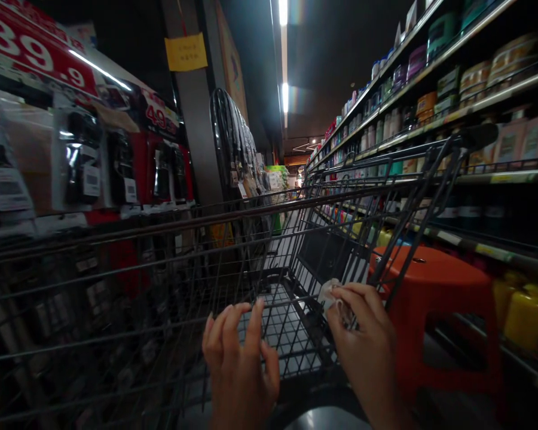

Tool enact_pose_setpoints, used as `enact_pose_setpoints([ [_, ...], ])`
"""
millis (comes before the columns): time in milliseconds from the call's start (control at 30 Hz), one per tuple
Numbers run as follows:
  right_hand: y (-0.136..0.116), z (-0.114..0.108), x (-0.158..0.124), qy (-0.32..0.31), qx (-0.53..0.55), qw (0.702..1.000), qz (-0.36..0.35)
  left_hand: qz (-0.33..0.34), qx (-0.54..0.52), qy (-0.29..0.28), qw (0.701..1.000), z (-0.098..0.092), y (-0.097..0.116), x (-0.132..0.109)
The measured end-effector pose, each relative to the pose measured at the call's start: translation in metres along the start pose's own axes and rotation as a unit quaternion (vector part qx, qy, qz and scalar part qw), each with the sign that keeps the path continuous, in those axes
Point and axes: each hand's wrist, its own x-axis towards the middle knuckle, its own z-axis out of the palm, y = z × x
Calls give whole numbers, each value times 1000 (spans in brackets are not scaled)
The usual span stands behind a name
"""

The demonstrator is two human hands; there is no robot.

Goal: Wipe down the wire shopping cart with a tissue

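Scrap, white [329, 294], crumpled paper or tissue; pinched between the thumb and fingertips of your right hand [363, 340], which is closed on it, against the rear mesh of the wire trolley [251, 212]; likely light, soft and easily torn, so a gentle pinch at its bunched middle should do; your left hand [240, 364] is just beside it, fingers spread and raised, holding nothing; whether they touch the mesh cannot be told; trolley stiff; orange stool [430, 275] near on the right; stocked shelves [475, 104] beyond.

Packaged goods [80, 167] blurred; white scrap [328, 294] half hidden in right hand [363, 340].
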Motion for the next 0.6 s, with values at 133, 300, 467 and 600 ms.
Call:
enact_pose_setpoints([
  [133,-2,0,-5,-10,11,1000,0,-26,-14,3,1000,-3,6,3],
  [300,-6,1,-28,-85,39,996,2,-38,-30,-3,999,-8,10,6],
  [467,-18,-13,-19,-85,29,996,-13,-30,-31,4,999,-9,8,7],
  [600,-31,-20,0,20,-3,998,-51,-41,-34,13,999,-11,10,8],
])
